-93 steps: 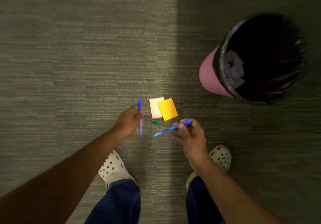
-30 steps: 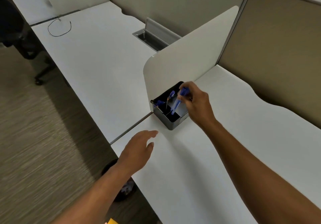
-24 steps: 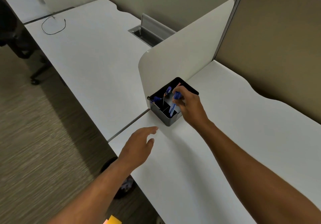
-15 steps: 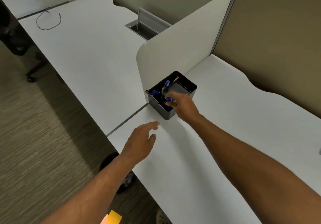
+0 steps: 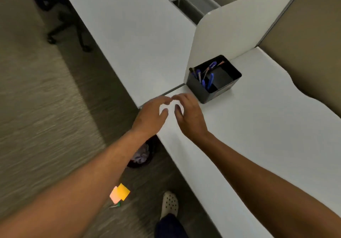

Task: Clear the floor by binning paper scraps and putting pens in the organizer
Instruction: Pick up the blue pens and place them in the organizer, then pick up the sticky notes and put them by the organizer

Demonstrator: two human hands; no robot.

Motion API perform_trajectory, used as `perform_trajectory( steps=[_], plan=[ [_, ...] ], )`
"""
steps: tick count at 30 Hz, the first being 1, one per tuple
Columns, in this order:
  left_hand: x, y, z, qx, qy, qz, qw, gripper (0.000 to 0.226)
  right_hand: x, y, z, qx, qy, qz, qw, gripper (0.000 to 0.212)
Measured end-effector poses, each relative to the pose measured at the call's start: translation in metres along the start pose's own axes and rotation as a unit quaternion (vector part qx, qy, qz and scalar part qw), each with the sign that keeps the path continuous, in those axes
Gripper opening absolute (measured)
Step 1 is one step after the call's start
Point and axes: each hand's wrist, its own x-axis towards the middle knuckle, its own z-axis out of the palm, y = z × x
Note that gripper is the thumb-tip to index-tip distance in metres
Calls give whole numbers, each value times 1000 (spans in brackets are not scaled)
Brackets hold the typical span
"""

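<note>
At far left a chair base [image 5: 55, 34] stands on the carpet [image 5: 36, 108], which is blurred. Lower down, two paper scraps lie on the floor just beside the left forearm: a pink note [image 5: 114, 195] partly under a yellow note [image 5: 124, 191], the two overlapping. Just below them lies a green-tipped pen [image 5: 115, 205], touching or nearly touching the pink one; the blur hides which. Above these, under the desk edge, a bin [image 5: 142, 154] shows crumpled paper inside, half hidden by the forearm and desk [image 5: 258, 145].

The left hand [image 5: 150, 115] hovers over the desk corner, fingers relaxed and slightly bent, holding nothing. The right hand [image 5: 188, 115] is just beside it, fingers loosely spread and a little curved, also holding nothing; the index tips of the two hands come close together, whether they touch is unclear. A white shoe [image 5: 169, 203] stands on the floor below, near the desk edge.

Further right the black organizer [image 5: 199, 92] sits on the desk against the foot of the white divider [image 5: 230, 34], near the right hand but apart from it. Several blue pens [image 5: 210, 80] stand tilted in its left compartments; the right compartment looks dark
</note>
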Motion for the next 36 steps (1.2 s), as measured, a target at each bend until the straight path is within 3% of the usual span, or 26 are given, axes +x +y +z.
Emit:
perform_trajectory(
  steps=[3,7,10,14,20,27,34,36],
  plan=[
    [-48,-59,-41,18,54,-26,998,28,-48,-46,56,29,-81,-8,996,31],
    [-136,-169,-84,23,84,-129,988,27,-113,-91,151,66,-215,16,974,33],
    [-205,-265,-93,12,71,-205,976,23,-167,-108,242,70,-294,82,950,29],
    [-285,-383,-76,-24,30,-278,960,21,-251,-94,361,56,-345,247,904,23],
    [-340,-533,-17,-63,-54,-325,942,23,-358,-22,525,-5,-355,402,844,19],
    [-327,-664,82,-73,-95,-322,939,23,-404,106,682,-69,-353,417,835,26],
    [-345,-713,130,-83,-134,-296,942,22,-427,172,781,-134,-333,388,849,63],
    [-350,-719,136,-76,-157,-305,936,24,-436,176,786,-142,-311,390,855,54]
  ],
)
